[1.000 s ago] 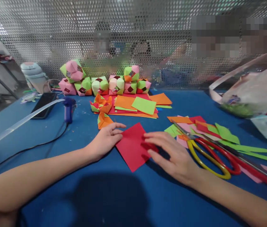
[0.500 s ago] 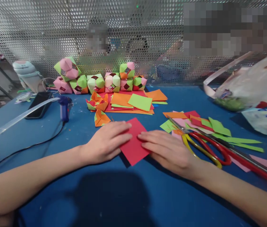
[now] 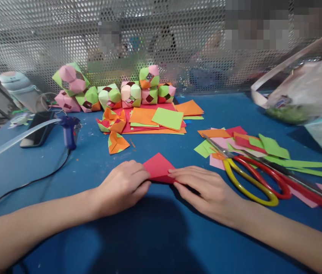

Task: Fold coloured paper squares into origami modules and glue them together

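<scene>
A red sheet of paper (image 3: 159, 167) lies between my hands on the blue table, one corner pointing away from me and its near part bending up. My left hand (image 3: 128, 184) pinches its left corner between thumb and curled fingers. At the right corner, the thumb and fingertips of my right hand (image 3: 199, 186) grip the paper too. Just beyond sits a small folded orange and green paper piece (image 3: 118, 143). Behind that is a larger orange, red and green folded piece (image 3: 112, 121), beside a stack of coloured paper sheets (image 3: 168, 118).
Folded paper balls (image 3: 130, 94) line the back along a perforated metal screen (image 3: 195, 49). Scissors with red and yellow handles (image 3: 250, 182) lie among paper scraps (image 3: 272, 146) at right. A blue glue gun (image 3: 69, 132), a phone (image 3: 38, 129) and a bottle (image 3: 21, 91) stand left; plastic bag (image 3: 314, 83) far right.
The red paper went from flat, with fingers resting on it, to bending at its near corner. Both hands now pinch its side corners. The view has shifted slightly.
</scene>
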Demonstrator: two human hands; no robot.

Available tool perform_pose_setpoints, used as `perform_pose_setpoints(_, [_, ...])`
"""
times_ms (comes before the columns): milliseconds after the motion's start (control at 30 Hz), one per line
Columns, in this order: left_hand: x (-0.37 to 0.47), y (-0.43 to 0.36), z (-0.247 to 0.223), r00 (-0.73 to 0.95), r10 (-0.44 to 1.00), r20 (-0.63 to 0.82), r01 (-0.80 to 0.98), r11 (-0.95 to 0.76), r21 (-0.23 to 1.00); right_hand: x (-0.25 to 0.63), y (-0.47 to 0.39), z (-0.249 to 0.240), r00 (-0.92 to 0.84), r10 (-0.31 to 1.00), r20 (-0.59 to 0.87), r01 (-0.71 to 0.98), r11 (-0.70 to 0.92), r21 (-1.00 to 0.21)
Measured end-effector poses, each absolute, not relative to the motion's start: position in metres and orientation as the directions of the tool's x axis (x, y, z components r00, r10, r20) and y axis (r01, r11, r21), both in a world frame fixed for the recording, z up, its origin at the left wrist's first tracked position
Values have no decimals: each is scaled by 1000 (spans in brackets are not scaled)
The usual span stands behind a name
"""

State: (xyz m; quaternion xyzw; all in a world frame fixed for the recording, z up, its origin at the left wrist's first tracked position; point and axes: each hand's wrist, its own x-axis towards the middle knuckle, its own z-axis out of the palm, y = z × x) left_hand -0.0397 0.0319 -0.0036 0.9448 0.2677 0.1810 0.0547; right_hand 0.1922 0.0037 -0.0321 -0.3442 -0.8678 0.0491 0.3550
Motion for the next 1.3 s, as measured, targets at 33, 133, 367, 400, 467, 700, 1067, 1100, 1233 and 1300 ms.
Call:
perform_pose_setpoints(33, [-40,33,-4,775,546,318,499,-838,222,192,3,-31,-492,652,577,564,743,-359])
perform_pose_setpoints(133, [-39,34,-4,761,568,314,507,-822,259,192,3,-26,-489,676,551,541,731,-416])
perform_pose_setpoints(367, [-37,18,2,883,397,251,334,-907,257,198,16,-28,-333,809,485,746,540,-390])
perform_pose_setpoints(400, [-37,18,2,874,411,260,343,-900,268,198,17,-31,-353,806,475,776,536,-333])
perform_pose_setpoints(467, [-37,20,1,831,483,276,404,-865,296,198,18,-36,-407,796,449,798,548,-249])
perform_pose_setpoints(700, [-38,28,-11,767,602,222,540,-792,283,194,11,-38,-463,784,413,751,595,-286])
perform_pose_setpoints(1067, [-36,29,-7,719,659,220,559,-737,380,183,-1,-29,-302,874,380,446,482,-754])
perform_pose_setpoints(1100, [-35,30,-7,714,665,219,552,-727,409,183,-1,-31,-298,864,407,397,500,-770])
perform_pose_setpoints(1233, [-34,34,-5,661,713,233,555,-674,488,184,0,-32,-272,885,379,373,459,-806])
perform_pose_setpoints(1300, [-34,36,-5,631,733,257,574,-663,481,183,2,-29,-246,897,367,465,442,-767])
